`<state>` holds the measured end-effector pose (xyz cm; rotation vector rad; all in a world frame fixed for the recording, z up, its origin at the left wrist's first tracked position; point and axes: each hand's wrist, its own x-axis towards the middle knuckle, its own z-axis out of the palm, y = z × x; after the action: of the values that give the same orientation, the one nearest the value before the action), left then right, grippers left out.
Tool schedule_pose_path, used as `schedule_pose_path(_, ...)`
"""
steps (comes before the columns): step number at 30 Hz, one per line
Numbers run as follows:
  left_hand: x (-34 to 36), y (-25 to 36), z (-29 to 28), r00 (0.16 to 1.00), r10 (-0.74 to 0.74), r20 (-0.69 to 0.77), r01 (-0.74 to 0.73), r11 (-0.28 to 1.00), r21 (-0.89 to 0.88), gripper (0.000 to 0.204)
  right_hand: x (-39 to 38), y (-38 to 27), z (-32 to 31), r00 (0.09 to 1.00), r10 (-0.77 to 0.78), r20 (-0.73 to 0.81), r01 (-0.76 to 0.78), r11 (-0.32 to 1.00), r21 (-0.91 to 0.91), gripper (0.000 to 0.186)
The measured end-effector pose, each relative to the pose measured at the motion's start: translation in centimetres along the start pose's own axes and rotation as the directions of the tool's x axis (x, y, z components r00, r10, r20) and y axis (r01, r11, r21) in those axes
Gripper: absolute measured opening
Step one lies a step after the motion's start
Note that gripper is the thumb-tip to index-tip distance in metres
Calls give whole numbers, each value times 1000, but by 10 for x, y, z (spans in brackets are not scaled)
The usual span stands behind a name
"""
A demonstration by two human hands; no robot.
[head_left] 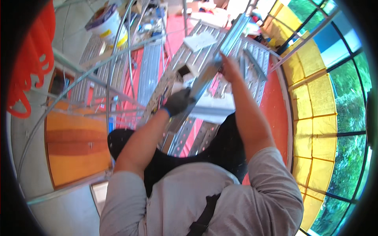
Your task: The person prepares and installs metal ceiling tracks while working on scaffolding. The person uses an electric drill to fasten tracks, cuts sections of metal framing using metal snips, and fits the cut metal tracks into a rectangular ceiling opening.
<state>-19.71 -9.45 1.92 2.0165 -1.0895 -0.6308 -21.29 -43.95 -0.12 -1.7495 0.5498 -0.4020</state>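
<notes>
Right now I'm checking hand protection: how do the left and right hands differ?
The left hand wears a dark glove with a blue edge at the wrist; the right hand looks bare, though blurred. The left hand is at the nearer stretch of the metal strip, while the right hand is farther along it. Both are at the same strip.

Blurred right hand (229,70), grey shirt (189,188) cut off by lower edge
</notes>
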Motion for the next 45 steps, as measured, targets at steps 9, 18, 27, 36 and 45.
schedule_pose_path(9,-14,4,-82,998,-54,25,52,995,83,50,-58,-72,88,918,-11,396,-316,582,750,47)
schedule_pose_path(18,-23,-145,-119,855,-517,-39,428,660,618,73,-37,-77,62,997,-64,-48,79,894,441,37)
schedule_pose_path(27,-9,-220,37,869,-493,39,293,577,763,47,-45,-81,94,1000,10,-30,-12,995,-98,48)
schedule_pose_path(36,6,-245,90,865,-501,-28,359,578,732,46,-58,-91,86,986,-47,159,119,868,-483,60)
schedule_pose_path(45,24,-200,8,871,-470,-143,490,813,314,41,-51,-98,77,982,21,189,80,857,-510,96)
